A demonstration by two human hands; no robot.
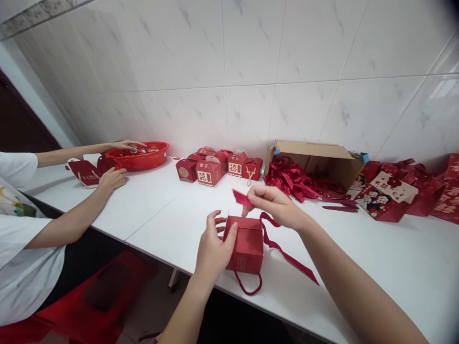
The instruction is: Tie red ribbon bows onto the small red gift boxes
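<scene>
A red gift box [247, 243] stands near the table's front edge, its cord handle hanging in a loop at the front. My left hand [217, 243] grips the box's left side, thumb on top. Above the box, my right hand [270, 205] pinches one end of a red ribbon [292, 260]. The ribbon's other end trails over the table to the right of the box. What lies behind the box is partly hidden by my hands.
Several red boxes [210, 172] stand by the wall. A cardboard box [315, 150] spills red ribbons [290, 179]; red bags [383, 198] sit at right. At left, another person's hands [113, 179] are at a red basin [147, 161] and an open box [84, 172].
</scene>
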